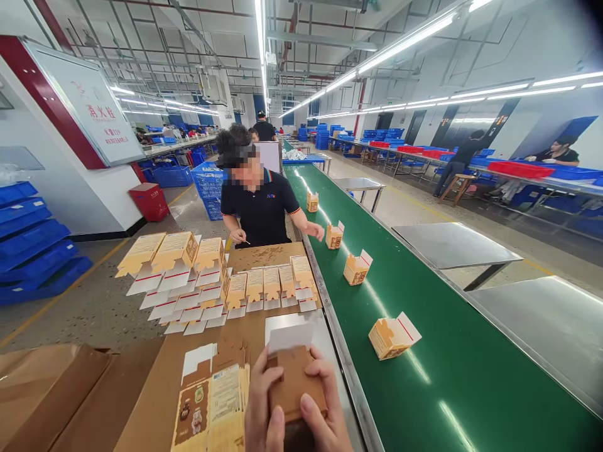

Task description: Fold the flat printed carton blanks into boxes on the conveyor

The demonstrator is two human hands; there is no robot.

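Observation:
Both of my hands grip a small brown carton (299, 380) close in front of me. A white flap stands up at its far edge. My left hand (261, 402) wraps its left side, and my right hand (330, 402) holds the right side with the thumb on the near face. Just left of them lie flat printed cartons (193, 411), brown and cream. Beyond is a stack of folded cream cartons (176, 251) with white flaps, beside a row of more cartons (264, 285). A whitish metal plate (277, 323) lies under my hands.
To the right runs a green conveyor belt (358, 345) with a metal edge, carrying several cartons (391, 337). A co-worker (259, 207) across the table reaches one hand over the belt. Steel tables (455, 245) stand beyond it. A large brown cardboard box (61, 395) is at the near left.

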